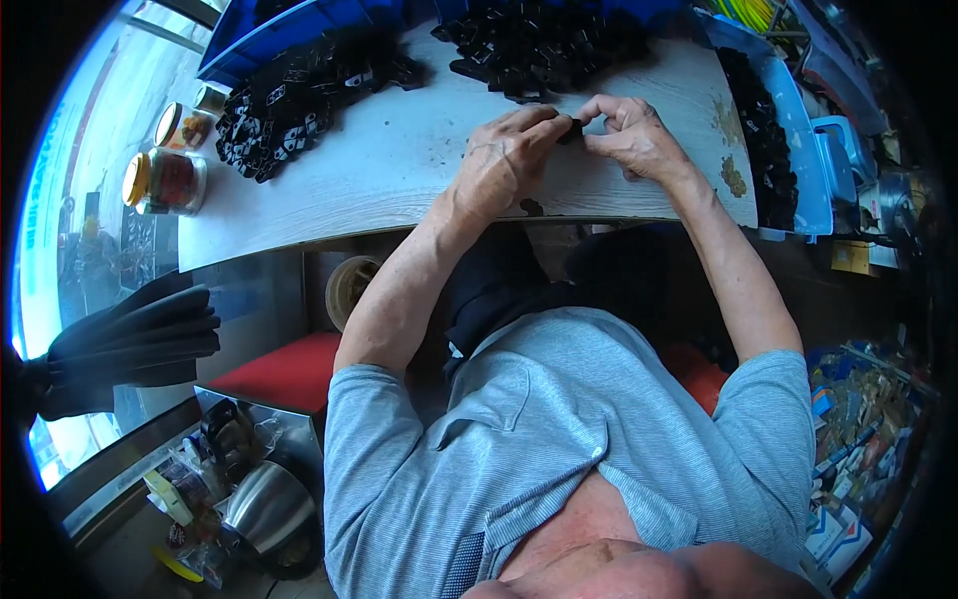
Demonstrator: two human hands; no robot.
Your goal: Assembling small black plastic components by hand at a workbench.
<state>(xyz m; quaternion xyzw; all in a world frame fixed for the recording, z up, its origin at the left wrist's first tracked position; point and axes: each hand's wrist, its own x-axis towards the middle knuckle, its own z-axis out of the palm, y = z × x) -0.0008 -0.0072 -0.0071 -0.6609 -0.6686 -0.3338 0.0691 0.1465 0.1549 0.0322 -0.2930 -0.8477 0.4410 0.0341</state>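
Over the near half of the white worktable, my left hand [502,160] is closed, its thumb and fingertips pinching a small black part [572,132]. My right hand [639,142] meets it from the other side, with bent thumb and index fingertips at the part's right end. The part is mostly hidden by the fingers, so its exact kind does not show. Just beyond my hands lies a heap of black plastic parts [544,50]. A second heap of similar black parts [274,115] spreads over the table's left side; several show shiny metal bits.
Blue bins [299,40] stand along the back. A light blue tray [793,130] holding black parts sits beyond the table's right edge. Two lidded jars [168,183] stand at the left edge of the white tabletop [399,150]. A kettle [269,504] is lower left.
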